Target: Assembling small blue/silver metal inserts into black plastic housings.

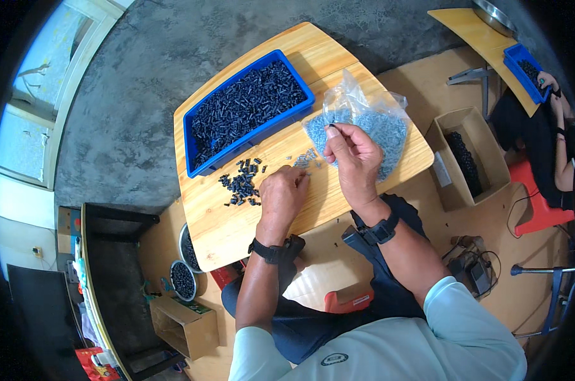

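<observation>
My right hand [356, 151] is raised over the near-left edge of a clear plastic bag [392, 127] full of small silvery-blue pieces that look like screws. Between its thumb and forefinger is a small black piece [331, 126], mostly covered by the fingers. My left hand [282, 193] rests low at the wooden table, fingers curled together beside a scatter of loose silvery pieces [305, 159]; whatever they pinch is hidden. Just left of that hand lies a loose pile of short black cylinders [242, 184]. Behind it stands a blue bin [256, 140] filled with the same black cylinders.
The light wooden table [221, 238] has a rounded edge near my knees. Right of it on the floor stands a cardboard box [449, 184] holding black parts. A person in dark clothes [522, 124] works at another table. Bowls of black pieces [183, 280] sit lower left.
</observation>
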Tool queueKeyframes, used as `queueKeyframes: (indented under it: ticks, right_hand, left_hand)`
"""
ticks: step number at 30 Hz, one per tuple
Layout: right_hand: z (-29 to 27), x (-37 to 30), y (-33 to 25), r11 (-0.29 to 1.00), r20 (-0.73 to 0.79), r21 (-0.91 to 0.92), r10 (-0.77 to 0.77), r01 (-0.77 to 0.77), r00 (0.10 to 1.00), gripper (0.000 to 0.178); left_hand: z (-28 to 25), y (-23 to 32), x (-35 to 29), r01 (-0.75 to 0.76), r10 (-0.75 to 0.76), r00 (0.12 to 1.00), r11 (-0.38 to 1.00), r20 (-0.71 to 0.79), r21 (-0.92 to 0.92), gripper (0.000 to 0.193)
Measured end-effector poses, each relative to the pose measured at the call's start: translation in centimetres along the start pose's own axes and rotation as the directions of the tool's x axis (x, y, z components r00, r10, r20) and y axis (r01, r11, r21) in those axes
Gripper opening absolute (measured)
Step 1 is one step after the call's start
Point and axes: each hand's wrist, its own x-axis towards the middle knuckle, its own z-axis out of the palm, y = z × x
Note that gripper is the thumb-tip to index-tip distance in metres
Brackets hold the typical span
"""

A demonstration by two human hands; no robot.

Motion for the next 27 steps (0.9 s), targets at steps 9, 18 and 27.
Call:
queueKeyframes:
  ticks: [9, 18, 27]
  right_hand:
    - [0.2, 0.1, 0.0, 1.000, -0.018, 0.015, 0.015, -0.015, 1.000, 0.012]
    - [-0.1, 0.3, 0.2, 1.000, -0.021, 0.010, 0.024, -0.024, 0.999, 0.011]
    - [-0.3, 0.5, 0.2, 1.000, -0.015, 0.016, 0.007, -0.007, 1.000, 0.011]
  left_hand:
    - [0.8, 0.1, 0.3, -0.054, 0.058, 0.997, 0.996, -0.059, 0.069, 0.011]
    - [0.8, 1.3, 1.0, -0.071, 0.072, 0.996, 0.997, -0.054, 0.017, 0.016]
    - [1.1, 1.9, 1.2, -0.075, 0.076, 0.997, 0.992, 0.000, 0.101, 0.013]
